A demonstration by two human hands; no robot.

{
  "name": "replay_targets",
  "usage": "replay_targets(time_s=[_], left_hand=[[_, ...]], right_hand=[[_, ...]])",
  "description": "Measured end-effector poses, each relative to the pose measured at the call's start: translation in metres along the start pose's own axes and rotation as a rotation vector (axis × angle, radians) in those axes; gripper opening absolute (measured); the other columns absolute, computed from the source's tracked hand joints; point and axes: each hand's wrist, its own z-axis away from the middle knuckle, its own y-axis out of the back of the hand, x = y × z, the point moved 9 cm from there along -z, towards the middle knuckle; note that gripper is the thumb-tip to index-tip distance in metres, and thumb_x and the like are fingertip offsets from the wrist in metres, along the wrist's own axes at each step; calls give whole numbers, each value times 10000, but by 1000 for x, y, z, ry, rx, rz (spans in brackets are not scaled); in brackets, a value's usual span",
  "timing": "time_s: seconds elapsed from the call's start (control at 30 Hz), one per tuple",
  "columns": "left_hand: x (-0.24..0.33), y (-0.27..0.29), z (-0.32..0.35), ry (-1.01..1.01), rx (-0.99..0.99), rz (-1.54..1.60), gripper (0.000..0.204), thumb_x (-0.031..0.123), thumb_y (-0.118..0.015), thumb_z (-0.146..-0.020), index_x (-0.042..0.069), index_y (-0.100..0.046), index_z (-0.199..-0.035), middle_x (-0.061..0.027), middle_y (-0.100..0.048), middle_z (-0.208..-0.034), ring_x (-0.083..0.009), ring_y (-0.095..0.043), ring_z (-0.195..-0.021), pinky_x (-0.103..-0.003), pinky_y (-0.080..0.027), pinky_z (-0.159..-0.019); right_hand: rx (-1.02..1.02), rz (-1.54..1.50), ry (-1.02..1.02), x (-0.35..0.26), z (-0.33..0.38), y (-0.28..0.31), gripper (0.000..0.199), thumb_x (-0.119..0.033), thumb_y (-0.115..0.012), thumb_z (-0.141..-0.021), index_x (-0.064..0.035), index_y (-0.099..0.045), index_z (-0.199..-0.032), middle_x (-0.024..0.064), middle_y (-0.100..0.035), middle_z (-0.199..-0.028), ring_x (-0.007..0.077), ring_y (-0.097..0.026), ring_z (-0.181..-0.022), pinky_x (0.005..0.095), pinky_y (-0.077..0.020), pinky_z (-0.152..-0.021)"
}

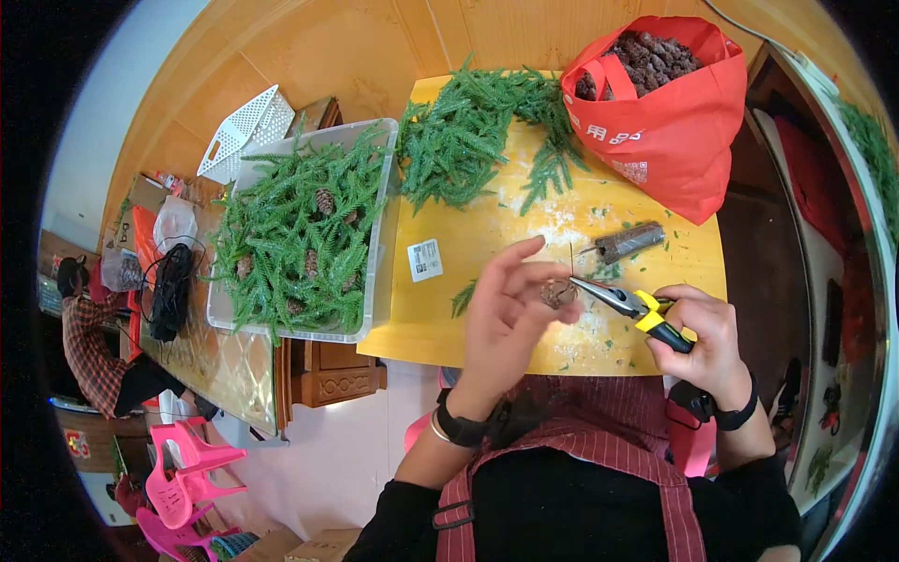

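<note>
My left hand (510,314) pinches a small brown pine cone (560,294) over the yellow board (431,309). A thin dark wire stands up beside the cone. My right hand (700,339) is closed round yellow-and-black needle-nose pliers (646,314). Their jaws point left and reach the wire at the cone; whether they grip it is too small to tell. Just beyond the pliers lies a dark, tube-shaped bundle (629,243), with thin ends sticking out at its left.
Green artificial fir sprigs (459,140) lie at the board's far side. A red bag (655,122) full of pine cones stands far right. To the left, a clear plastic bin (376,234) holds sprigs with pine cones. A white basket (248,131) sits behind it. Another person (94,347) is far left.
</note>
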Motion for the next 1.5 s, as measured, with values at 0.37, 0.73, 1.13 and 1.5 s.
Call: replay_targets(time_s=[0.37,0.73,1.13,1.5], left_hand=[[3,-3,-1,-157,-13,-304,154,58,-495,-879,-14,-499,-1015,-152,-561,-1001,-167,-588,-825,-234,-495,-644],[-21,-2,-2,183,-66,-3,151,55,-486,-889,-12,-495,-1024,-144,-570,-952,-172,-582,-771,-241,-467,-639],[-32,6,1,354,23,143,178,-37,-550,-827,-8,-493,-993,-113,-536,-992,-159,-581,-809,-247,-476,-685],[-3,3,0,-65,63,-201,151,-15,-552,-834,-3,-489,-970,-109,-544,-1016,-154,-578,-866,-251,-484,-752]], right_hand=[[21,-53,-36,6,0,-1,250,-45,-664,-571,-35,-414,-572,105,-494,-559,314,-619,-698,322,-477,-569],[11,-65,-84,9,0,2,266,-48,-664,-582,-39,-399,-568,110,-463,-545,312,-618,-680,320,-470,-563],[-49,-58,-103,12,0,0,250,-48,-660,-591,-31,-412,-566,114,-460,-542,302,-607,-643,325,-490,-616],[-121,-130,-256,21,6,-4,251,-108,-661,-617,-26,-424,-604,135,-562,-639,259,-608,-744,310,-460,-652]])
